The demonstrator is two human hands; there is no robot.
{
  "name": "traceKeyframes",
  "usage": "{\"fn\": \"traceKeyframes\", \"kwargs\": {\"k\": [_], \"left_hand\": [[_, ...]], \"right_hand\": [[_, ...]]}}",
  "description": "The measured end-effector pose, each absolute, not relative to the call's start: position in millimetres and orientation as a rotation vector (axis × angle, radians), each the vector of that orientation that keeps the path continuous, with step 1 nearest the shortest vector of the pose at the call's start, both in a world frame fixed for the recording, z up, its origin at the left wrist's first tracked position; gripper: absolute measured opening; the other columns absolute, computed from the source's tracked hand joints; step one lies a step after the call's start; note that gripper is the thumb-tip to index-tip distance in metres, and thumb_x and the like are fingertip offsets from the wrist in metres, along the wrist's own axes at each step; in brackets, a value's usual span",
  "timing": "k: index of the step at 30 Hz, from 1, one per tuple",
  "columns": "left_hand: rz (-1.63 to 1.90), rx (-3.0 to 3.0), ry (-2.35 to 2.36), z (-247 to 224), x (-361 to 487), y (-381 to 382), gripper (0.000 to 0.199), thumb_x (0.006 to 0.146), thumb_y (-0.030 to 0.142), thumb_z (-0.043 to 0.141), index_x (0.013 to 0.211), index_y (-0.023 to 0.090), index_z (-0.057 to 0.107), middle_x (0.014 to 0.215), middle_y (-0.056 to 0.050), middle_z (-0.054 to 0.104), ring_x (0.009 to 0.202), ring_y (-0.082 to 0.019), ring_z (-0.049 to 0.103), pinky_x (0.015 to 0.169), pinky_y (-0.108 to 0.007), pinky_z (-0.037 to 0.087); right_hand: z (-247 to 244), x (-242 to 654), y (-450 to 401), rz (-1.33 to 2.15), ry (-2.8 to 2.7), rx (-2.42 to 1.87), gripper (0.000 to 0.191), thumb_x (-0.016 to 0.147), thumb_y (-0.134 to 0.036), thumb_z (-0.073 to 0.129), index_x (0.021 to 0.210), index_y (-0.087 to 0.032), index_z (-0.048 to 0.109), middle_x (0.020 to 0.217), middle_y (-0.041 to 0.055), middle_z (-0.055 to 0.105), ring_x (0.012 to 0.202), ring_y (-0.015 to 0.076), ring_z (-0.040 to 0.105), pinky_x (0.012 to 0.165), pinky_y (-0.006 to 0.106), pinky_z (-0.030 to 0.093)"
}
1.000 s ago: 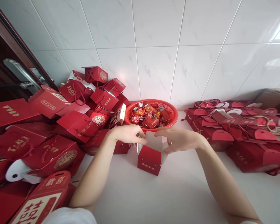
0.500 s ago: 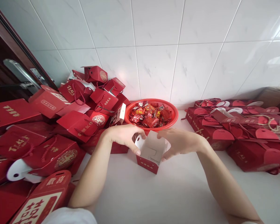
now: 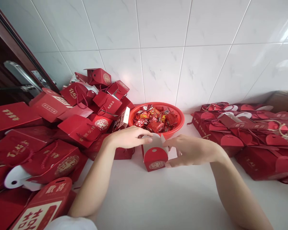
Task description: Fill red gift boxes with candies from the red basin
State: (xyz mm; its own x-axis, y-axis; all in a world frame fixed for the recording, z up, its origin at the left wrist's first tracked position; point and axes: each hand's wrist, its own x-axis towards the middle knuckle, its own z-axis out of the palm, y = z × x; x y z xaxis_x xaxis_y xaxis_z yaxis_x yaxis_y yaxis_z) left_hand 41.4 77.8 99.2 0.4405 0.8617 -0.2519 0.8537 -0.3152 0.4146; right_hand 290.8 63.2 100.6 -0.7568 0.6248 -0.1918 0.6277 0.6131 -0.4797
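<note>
A small red gift box [image 3: 157,159] with a white inside stands with its top open on the white tabletop. Its rounded flap, with a hole in it and a gold medallion below, faces me. My left hand [image 3: 128,137] reaches over the box's left side, fingers stretched out at the upper edge. At the right side is my right hand [image 3: 194,149], fingers apart, with the thumb by the front corner and the index finger by the far flap. Just behind the box sits a red plastic basket [image 3: 181,119] of wrapped candies [image 3: 156,119].
Red gift boxes [image 3: 78,129] lie heaped on the left, many with cord handles. More closed red boxes [image 3: 256,161] stand in rows on the right. A tiled wall [image 3: 162,73] rises behind the white table [image 3: 163,198]. A door handle [image 3: 21,76] is at far left.
The box has been turned so its rounded flap with the medallion now faces me, and it sits slightly farther back. My right hand's fingers have spread apart.
</note>
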Motion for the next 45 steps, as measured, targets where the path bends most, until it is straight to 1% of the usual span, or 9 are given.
{"fn": "traceKeyframes", "kwargs": {"k": [4,10,14,17,20,22,31,40,45], "left_hand": [[0.032,2.241,1.42,99,37,79,0.048,0.095,0.06,0.049,0.131,0.035,0.067,0.136,0.003,0.068,0.122,-0.023,0.063,0.097,-0.026,0.045],[0.16,2.309,1.508,118,34,95,0.051,0.095,0.056,0.049,0.136,0.029,0.063,0.142,-0.001,0.063,0.124,-0.024,0.061,0.1,-0.028,0.045],[0.149,2.336,1.651,130,38,154,0.042,0.091,0.041,0.055,0.128,0.026,0.068,0.134,-0.002,0.069,0.12,-0.023,0.063,0.099,-0.026,0.045],[0.127,2.271,1.795,129,45,208,0.037,0.09,0.024,0.057,0.125,0.02,0.069,0.125,-0.006,0.072,0.117,-0.024,0.064,0.098,-0.026,0.046],[0.085,2.243,1.855,118,55,248,0.029,0.093,0.023,0.061,0.12,0.018,0.069,0.127,-0.009,0.069,0.117,-0.026,0.063,0.097,-0.031,0.05],[0.031,2.218,1.883,108,62,266,0.034,0.096,0.037,0.062,0.125,0.019,0.062,0.129,-0.009,0.062,0.11,-0.025,0.064,0.092,-0.044,0.056],[0.087,2.136,2.056,59,74,292,0.036,0.097,0.036,0.062,0.128,0.018,0.06,0.129,-0.011,0.062,0.11,-0.024,0.064,0.091,-0.045,0.057],[0.025,2.088,1.859,57,67,291,0.036,0.097,0.038,0.061,0.127,0.017,0.061,0.129,-0.009,0.062,0.11,-0.026,0.064,0.091,-0.045,0.057],[0.158,2.134,1.715,60,62,286,0.023,0.078,0.037,0.078,0.079,0.015,0.07,0.078,-0.003,0.069,0.075,-0.021,0.062,0.07,-0.032,0.048]], "right_hand": [[104,298,68,-0.938,2.828,0.936,0.055,0.084,-0.052,0.068,0.13,-0.023,0.065,0.107,0.0072,0.071,0.084,0.019,0.065,0.072,0.028,0.05],[108,318,96,-1.264,3.023,1.074,0.045,0.082,-0.042,0.069,0.122,-0.021,0.07,0.101,0.0059,0.074,0.083,0.0184,0.069,0.074,0.029,0.054],[85,305,146,-2.008,3.115,1.36,0.04,0.07,-0.045,0.077,0.097,-0.017,0.073,0.095,0.0073,0.076,0.077,0.0192,0.068,0.076,0.034,0.055],[59,282,187,-2.554,2.868,1.992,0.029,0.058,-0.037,0.078,0.077,-0.018,0.068,0.077,0.0033,0.074,0.062,0.0144,0.063,0.068,0.031,0.053],[39,263,213,-2.626,2.73,2.272,0.02,0.056,-0.031,0.074,0.067,-0.018,0.063,0.062,0.0003,0.067,0.053,0.0127,0.058,0.059,0.028,0.049],[32,259,220,-2.644,2.719,2.279,0.018,0.055,-0.029,0.072,0.066,-0.018,0.064,0.059,0.0005,0.066,0.052,0.0133,0.057,0.056,0.028,0.048],[30,264,225,-2.755,2.699,2.164,0.024,0.055,-0.036,0.07,0.071,-0.018,0.066,0.066,0.0035,0.071,0.054,0.0144,0.059,0.055,0.028,0.051],[26,267,228,-2.813,2.66,2.189,0.023,0.054,-0.036,0.072,0.069,-0.019,0.066,0.07,0.004,0.072,0.056,0.015,0.06,0.056,0.029,0.051],[26,267,227,-2.781,2.673,2.214,0.023,0.055,-0.036,0.071,0.07,-0.019,0.066,0.072,0.0036,0.071,0.057,0.0147,0.06,0.058,0.028,0.051]]}}
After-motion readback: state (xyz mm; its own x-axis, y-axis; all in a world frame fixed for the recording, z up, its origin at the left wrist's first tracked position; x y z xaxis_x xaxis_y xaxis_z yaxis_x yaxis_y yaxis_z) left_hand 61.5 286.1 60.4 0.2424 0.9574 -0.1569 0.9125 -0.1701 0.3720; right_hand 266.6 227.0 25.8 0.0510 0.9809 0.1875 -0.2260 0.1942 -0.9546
